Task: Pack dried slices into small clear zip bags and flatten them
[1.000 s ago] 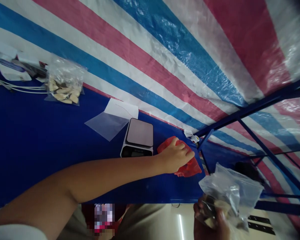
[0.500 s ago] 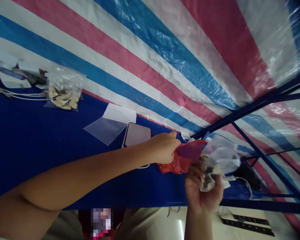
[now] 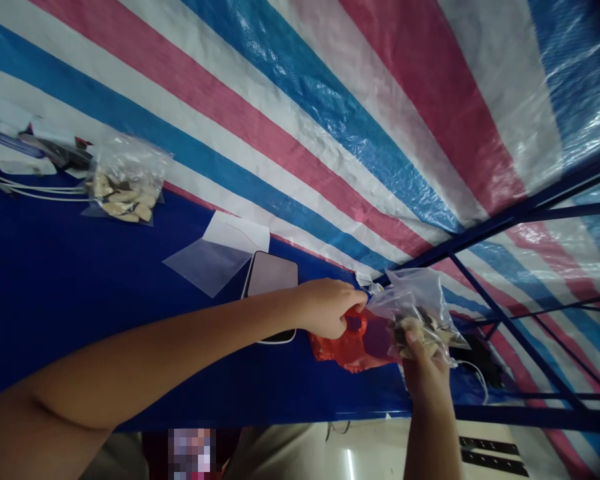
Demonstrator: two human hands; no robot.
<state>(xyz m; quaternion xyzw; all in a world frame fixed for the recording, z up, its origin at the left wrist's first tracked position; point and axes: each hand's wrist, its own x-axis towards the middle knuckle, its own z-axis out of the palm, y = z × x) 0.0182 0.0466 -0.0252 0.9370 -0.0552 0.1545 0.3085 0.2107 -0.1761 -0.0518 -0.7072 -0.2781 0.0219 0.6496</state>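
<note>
Scale (image 3: 271,280) — half hidden behind our left hand (image 3: 330,308), pinching red bag (image 3: 353,343); right hand (image 3: 423,357) grips clear pouch (image 3: 415,303); filled bag (image 3: 125,177) well apart on blue table (image 3: 55,280).

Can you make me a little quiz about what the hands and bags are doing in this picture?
1. True or false: the right hand holds a clear bag with pale pieces inside.
2. What colour is the bag lying on the table under the left hand? A) green B) red C) yellow
3. Fill in: the flat scale sits on the ____ table.

Key:
1. True; the left hand pinches its top edge too.
2. B
3. blue
</note>
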